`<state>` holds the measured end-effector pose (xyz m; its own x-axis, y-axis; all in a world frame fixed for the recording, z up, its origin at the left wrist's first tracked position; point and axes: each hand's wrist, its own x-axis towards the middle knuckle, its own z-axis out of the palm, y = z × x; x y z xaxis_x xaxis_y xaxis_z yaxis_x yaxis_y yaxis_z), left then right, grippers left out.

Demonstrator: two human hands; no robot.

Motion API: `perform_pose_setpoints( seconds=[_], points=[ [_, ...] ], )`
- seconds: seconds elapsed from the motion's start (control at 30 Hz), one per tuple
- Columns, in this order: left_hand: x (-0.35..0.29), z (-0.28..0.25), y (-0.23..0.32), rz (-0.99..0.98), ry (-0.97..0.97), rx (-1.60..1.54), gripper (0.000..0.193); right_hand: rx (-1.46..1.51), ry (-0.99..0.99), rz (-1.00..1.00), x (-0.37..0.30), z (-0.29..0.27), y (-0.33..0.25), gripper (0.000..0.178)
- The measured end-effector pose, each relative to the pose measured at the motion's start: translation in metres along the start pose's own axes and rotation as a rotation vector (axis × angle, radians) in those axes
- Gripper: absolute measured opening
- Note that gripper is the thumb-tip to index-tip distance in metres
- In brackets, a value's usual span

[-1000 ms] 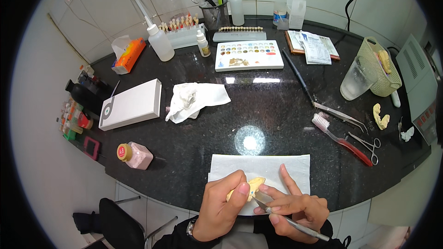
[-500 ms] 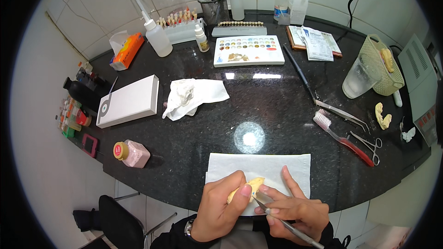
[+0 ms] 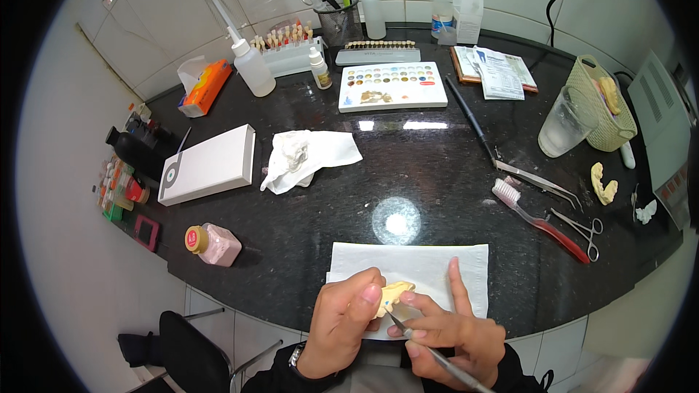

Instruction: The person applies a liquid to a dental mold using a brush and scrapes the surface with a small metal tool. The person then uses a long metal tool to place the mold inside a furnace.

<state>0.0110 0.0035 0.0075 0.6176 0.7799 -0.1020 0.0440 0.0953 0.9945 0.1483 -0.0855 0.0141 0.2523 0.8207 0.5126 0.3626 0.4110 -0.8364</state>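
Observation:
A pale yellow dental cast with a small blue spot is pinched between the thumb and fingers of my left hand. Part of the cast is covered by those fingers. My right hand grips a slim metal carving knife like a pen, its pointed tip at the lower edge of the cast. One right fingertip touches the cast's right end, while another finger stretches out over a folded white paper towel. Both hands are above this towel at the near edge of the counter.
On the black counter, a red toothbrush, tweezers and a scissor-handled clamp lie to the right. Left are a pink powder jar and a white box. A paint palette lies farther back.
The cast has turned, showing more of its face and the blue spot. My left thumb has shifted up along it. My right hand and the knife have moved slightly left.

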Motion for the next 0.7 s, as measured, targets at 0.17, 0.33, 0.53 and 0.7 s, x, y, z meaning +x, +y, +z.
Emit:
perform_pose_setpoints(
  seconds=[0.17,0.33,0.53,0.7],
  points=[
    [-0.001,0.004,0.005,-0.056,0.059,-0.089,0.041,-0.109,0.082,-0.142,0.0,0.016,0.001,0.016],
    [-0.003,0.0,0.0,-0.048,0.039,-0.107,0.04,0.139,0.033,-0.037,0.0,0.01,0.006,0.011],
    [-0.002,0.002,0.005,-0.078,0.014,-0.204,0.038,0.231,0.12,0.144,-0.005,0.01,0.006,0.012],
    [-0.002,-0.001,0.001,-0.048,0.003,-0.159,0.038,0.151,0.063,0.118,-0.007,0.011,0.01,0.014]
  ],
)
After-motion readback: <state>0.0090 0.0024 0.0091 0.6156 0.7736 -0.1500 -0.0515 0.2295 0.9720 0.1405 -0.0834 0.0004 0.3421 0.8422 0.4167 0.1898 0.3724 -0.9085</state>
